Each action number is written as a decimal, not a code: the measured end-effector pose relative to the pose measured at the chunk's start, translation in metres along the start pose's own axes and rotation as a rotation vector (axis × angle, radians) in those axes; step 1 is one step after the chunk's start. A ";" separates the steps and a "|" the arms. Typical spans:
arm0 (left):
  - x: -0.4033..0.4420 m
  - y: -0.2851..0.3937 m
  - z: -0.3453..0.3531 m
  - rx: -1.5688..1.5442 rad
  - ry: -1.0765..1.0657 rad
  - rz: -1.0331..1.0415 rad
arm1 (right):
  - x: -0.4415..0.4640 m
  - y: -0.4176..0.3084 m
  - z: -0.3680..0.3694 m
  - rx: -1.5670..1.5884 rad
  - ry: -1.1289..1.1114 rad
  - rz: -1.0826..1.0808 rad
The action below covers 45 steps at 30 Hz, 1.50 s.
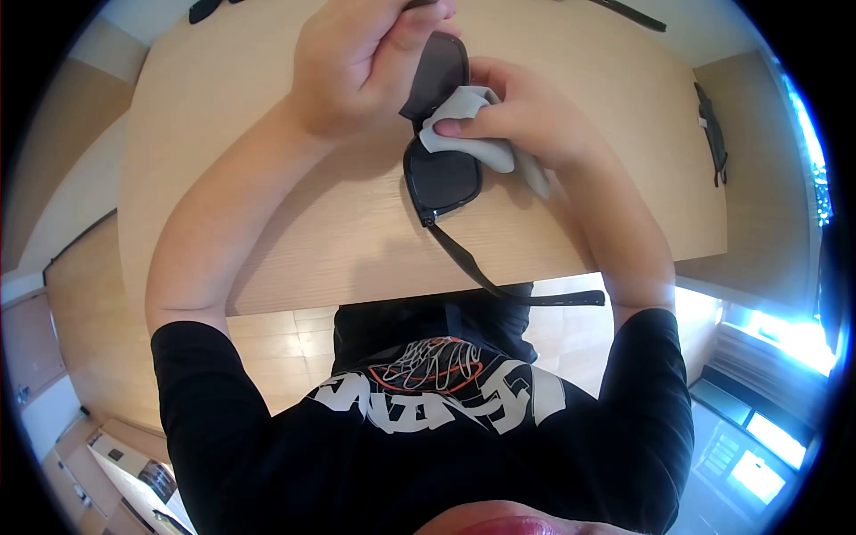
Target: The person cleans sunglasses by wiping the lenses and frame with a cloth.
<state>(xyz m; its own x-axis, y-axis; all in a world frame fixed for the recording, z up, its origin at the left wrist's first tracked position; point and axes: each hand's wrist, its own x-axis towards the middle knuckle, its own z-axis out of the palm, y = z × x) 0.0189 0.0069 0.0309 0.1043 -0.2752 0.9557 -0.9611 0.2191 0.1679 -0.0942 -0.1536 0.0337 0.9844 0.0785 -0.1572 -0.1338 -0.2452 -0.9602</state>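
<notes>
Black sunglasses point(443, 181) with dark lenses are held above the wooden table, one temple arm stretching down past the table's near edge. My left hand point(361, 67) is closed around the frame at its upper end, beside the upper lens. In my right hand point(522, 116) is a light grey cloth point(486, 152), pinched between thumb and fingers. The cloth lies against the sunglasses around the bridge and covers part of both lenses. The fingertips behind the lens are partly hidden.
The wooden table point(312, 250) spreads out under both forearms. A dark strap-like object point(712, 134) lies at its right edge. Parts of other dark objects show at the far edge, top left point(204, 10) and top right point(631, 14). Bright windows are on the right.
</notes>
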 end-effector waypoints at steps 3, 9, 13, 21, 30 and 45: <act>0.006 0.003 -0.001 0.054 -0.031 0.046 | 0.001 -0.003 0.007 0.119 -0.090 0.044; -0.001 0.000 0.000 -0.117 0.045 -0.065 | 0.000 0.004 0.007 0.287 -0.193 0.081; 0.006 -0.005 -0.007 -0.196 0.110 0.013 | -0.003 0.001 -0.004 0.427 -0.263 0.203; 0.016 0.005 -0.020 -0.205 0.231 -0.123 | 0.006 0.020 -0.008 0.633 -0.518 0.055; 0.026 -0.001 -0.037 -0.224 0.366 -0.235 | 0.003 0.017 0.013 0.719 -0.386 -0.221; 0.035 -0.003 -0.047 0.061 0.459 -0.374 | 0.001 0.014 0.034 0.520 -0.108 -0.519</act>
<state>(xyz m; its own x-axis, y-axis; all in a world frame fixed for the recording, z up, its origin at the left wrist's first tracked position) 0.0377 0.0401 0.0752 0.5253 0.1126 0.8435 -0.8495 0.1275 0.5120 -0.0986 -0.1245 0.0119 0.9225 0.1611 0.3507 0.2828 0.3361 -0.8984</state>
